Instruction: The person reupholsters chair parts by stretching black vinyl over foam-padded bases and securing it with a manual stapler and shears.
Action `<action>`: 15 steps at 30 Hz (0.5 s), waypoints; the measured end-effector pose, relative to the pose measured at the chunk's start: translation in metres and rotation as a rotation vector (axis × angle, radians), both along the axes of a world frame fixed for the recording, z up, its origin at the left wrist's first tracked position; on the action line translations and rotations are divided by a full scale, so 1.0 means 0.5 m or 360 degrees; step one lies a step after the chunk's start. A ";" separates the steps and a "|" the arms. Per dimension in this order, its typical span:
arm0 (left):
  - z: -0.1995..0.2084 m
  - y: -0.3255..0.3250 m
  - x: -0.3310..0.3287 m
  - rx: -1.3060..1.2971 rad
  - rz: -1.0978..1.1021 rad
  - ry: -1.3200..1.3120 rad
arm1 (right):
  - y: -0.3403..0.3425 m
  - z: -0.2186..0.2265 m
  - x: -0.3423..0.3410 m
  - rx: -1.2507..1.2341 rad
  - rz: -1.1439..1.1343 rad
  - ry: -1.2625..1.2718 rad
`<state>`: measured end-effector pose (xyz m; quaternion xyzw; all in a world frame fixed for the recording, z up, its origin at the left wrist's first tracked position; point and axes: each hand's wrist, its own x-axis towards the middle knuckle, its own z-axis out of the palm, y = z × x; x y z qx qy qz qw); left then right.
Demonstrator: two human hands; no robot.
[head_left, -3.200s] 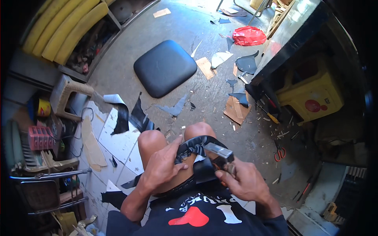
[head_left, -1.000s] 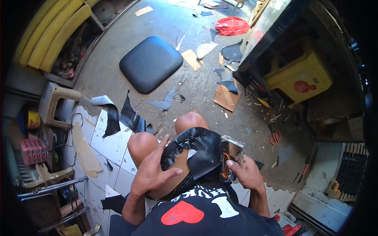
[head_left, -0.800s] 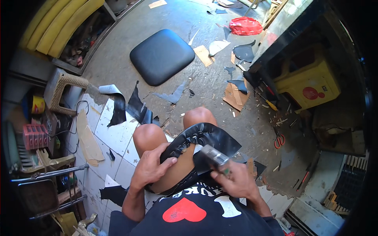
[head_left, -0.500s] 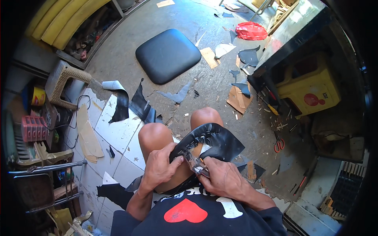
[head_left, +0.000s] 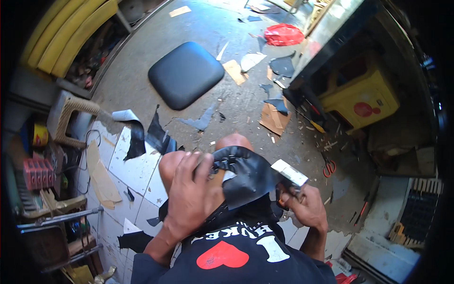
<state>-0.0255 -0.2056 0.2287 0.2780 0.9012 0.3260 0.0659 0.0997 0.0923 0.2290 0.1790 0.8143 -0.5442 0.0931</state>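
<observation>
On my lap lies a seat piece, its black leather-like cover (head_left: 250,182) gathered over the edge of a tan board (head_left: 216,183) and dotted with staples. A white scrap (head_left: 229,175) shows beside the board. My left hand (head_left: 191,194) grips the left edge of the piece, its bent fingers at the gathered cover and slightly blurred. To the right, away from the board, my right hand (head_left: 306,207) is wrapped around a silver staple gun (head_left: 289,173), close to the loose flap of the cover.
A finished black seat cushion (head_left: 187,75) lies on the floor ahead among leather and cardboard scraps (head_left: 275,118). Right of me are orange-handled scissors (head_left: 329,166), a screwdriver (head_left: 316,125) and a yellow plastic stool (head_left: 362,97). A woven-pattern stool (head_left: 71,116) stands left.
My right hand has lifted the staple gun off the cover and swung it right. My left hand has shifted up along the left edge, and more of the cover's flap shows.
</observation>
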 end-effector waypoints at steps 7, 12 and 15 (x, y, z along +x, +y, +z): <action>-0.119 0.208 0.045 -0.0402 -0.0799 0.0532 | 0.055 -0.095 0.055 -0.0037 -0.1037 0.0074; -0.105 0.231 -0.072 0.0497 0.0122 -0.0156 | 0.073 -0.103 0.065 0.0090 -0.0883 -0.0135; -0.096 0.236 -0.077 0.0621 0.0285 -0.0100 | 0.069 -0.113 0.065 0.0151 -0.0750 -0.0221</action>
